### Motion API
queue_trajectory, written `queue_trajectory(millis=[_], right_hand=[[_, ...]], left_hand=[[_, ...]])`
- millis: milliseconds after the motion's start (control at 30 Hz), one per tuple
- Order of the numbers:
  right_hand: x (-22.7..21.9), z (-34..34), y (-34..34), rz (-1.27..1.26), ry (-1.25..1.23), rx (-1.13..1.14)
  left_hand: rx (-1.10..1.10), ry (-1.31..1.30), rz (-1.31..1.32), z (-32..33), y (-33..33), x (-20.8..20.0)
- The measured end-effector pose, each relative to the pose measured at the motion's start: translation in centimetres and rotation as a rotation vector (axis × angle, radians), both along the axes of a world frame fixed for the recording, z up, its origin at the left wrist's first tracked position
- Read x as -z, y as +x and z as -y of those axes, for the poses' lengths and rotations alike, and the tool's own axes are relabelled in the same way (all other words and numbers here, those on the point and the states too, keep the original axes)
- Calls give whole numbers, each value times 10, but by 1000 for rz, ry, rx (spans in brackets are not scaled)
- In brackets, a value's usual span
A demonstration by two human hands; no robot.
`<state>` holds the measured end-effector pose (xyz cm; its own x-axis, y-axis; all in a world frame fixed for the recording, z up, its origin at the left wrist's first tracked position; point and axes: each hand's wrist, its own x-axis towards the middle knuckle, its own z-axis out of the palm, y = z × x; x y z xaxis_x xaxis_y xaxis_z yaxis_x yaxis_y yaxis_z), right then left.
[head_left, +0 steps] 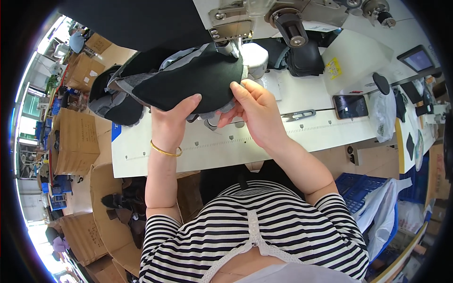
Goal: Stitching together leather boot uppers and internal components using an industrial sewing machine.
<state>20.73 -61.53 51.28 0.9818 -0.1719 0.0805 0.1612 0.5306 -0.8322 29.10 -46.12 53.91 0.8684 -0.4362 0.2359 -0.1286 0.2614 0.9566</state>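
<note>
A curved black fabric piece with a grey lining (188, 80) hangs at the needle of a sewing machine (231, 45). My left hand (172, 118) grips its lower edge, thumb on top and fingers hidden underneath. At the right end, my right hand (255, 106) pinches the edge between thumb and index finger, close below the needle area. The other fingers of that hand curl under the cloth. More black and grey pieces (120, 101) trail off to the left, seemingly joined to this one.
Small thread snips (299, 115) and a phone (350, 106) lie on the white table with a ruler strip (278, 131). A stack of black pieces (306, 59) sits behind the machine's post. Below left stands an open carton (106, 207) holding dark pieces; a blue crate (358, 186) is at right.
</note>
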Motion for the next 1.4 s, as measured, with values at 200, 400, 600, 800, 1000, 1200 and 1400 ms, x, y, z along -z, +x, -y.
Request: queue_trajectory(millis=[200, 400, 600, 800, 1000, 1200, 1400], right_hand=[[-1, 7, 4, -10, -13, 24], [1, 9, 4, -19, -25, 45], [4, 14, 8, 18, -39, 50], [2, 17, 9, 17, -26, 111], [3, 15, 16, 38, -20, 85], [6, 16, 16, 37, -25, 92], [6, 18, 15, 27, 15, 117]], left_hand=[[-121, 22, 57, 12, -7, 4], [-178, 9, 106, 23, -13, 4], [-212, 10, 193, 32, -16, 8], [-274, 35, 272, 44, -22, 13], [-306, -21, 198, 56, -25, 12], [-363, -55, 280, 68, -25, 18], [-364, -100, 219, 80, -33, 22]])
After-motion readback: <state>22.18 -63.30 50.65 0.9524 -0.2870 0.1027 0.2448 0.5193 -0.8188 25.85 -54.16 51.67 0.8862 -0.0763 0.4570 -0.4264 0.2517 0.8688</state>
